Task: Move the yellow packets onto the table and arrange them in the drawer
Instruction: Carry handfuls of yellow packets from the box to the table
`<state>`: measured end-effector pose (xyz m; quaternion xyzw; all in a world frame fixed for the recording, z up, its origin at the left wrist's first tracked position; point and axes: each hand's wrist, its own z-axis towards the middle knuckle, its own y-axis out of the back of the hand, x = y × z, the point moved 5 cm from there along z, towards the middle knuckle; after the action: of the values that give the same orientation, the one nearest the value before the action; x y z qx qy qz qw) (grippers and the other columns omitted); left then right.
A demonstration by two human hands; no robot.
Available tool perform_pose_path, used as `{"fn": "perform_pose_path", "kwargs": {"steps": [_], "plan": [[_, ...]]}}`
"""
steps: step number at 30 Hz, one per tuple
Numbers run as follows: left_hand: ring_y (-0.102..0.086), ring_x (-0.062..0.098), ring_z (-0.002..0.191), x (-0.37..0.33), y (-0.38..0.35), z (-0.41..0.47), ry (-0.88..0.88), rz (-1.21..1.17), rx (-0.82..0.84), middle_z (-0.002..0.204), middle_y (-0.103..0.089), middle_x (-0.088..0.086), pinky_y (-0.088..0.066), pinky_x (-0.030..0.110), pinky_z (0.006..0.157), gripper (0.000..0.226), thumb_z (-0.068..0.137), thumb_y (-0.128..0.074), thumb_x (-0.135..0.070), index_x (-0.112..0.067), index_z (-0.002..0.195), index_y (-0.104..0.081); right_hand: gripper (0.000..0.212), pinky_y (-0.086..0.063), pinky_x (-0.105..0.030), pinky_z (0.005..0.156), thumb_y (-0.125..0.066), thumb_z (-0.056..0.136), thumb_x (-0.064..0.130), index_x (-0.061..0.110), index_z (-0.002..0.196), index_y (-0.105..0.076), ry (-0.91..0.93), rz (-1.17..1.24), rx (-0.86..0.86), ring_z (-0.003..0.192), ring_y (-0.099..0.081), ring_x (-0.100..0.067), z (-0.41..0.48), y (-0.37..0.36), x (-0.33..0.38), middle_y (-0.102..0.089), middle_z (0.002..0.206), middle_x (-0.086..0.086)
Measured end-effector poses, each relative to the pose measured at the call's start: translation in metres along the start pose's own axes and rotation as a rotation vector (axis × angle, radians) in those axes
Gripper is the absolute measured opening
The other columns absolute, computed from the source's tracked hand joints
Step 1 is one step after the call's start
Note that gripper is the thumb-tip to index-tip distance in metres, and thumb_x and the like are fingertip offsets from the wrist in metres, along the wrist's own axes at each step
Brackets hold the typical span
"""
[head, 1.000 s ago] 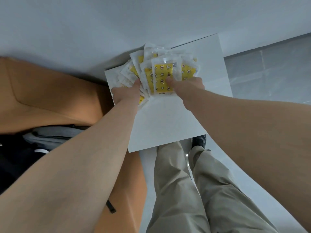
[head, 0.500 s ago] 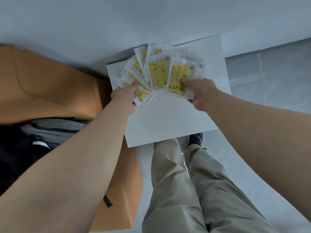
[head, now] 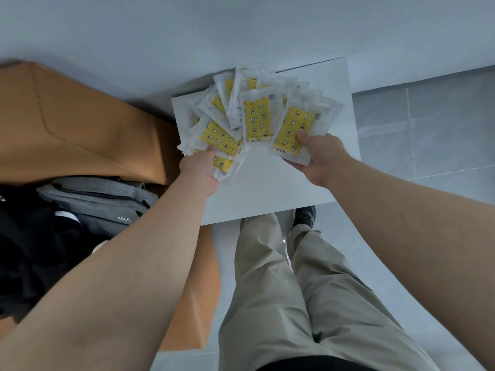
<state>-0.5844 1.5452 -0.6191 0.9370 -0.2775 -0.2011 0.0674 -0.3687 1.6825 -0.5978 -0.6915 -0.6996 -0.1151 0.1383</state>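
Since the earlier frames, the right hand has drawn rightward and slightly toward the body, separating one yellow packet from the fanned pile of packets, while the left hand has shifted a little nearer the front edge with its bundle. Right-hand fingers are closed on that single packet, thumb on top and the other fingers beneath it. Left-hand fingers are clenched around a stack of packets, thumb pressing from above. All packets sit on or just above the white table; the pile occupies the far half of the top, against the wall. Task status, as a judgement: the transfer to the table appears largely done, and sorting of the pile is in progress; arrangement in the drawer is not yet started, and no drawer is visible in this view. Clearance: the near half of the tabletop is bare and gives room to lay packets down. Table edges are close on three sides; the right edge drops to the tiled floor, the front edge stands above the person's legs, and the left edge abuts an orange-brown upholstered seat carrying a grey bag. Loose packets near the left corner overhang that edge slightly and could slip off
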Motion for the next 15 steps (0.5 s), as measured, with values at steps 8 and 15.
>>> {"fn": "perform_pose_path", "kwargs": {"steps": [8,15], "plan": [[-0.070,0.028,0.096,-0.003,0.011,-0.030,-0.043,0.033,-0.038,0.110,-0.071,0.003,-0.060,0.052,0.084,0.035,0.088,-0.077,-0.023,-0.025,0.121,-0.064,0.024,-0.063,-0.051,0.074,-0.065,0.098,0.007,0.012,0.121,-0.060,0.071,-0.066,-0.022,0.094,-0.073,-0.031,-0.034,0.020,0.014,-0.072,0.113,-0.009],[-0.070,0.029,0.098,-0.004,0.025,-0.064,-0.066,0.071,-0.030,0.113,-0.071,0.003,-0.059,0.050,0.087,0.042,0.088,-0.076,-0.029,-0.025,0.127,-0.061,0.020,-0.063,-0.047,0.073,-0.064,0.099,0.008,0.014,0.117,-0.058,0.087,-0.094,-0.030,0.092,-0.072,-0.027,-0.067,0.035,0.022,-0.070,0.112,-0.007]]}}
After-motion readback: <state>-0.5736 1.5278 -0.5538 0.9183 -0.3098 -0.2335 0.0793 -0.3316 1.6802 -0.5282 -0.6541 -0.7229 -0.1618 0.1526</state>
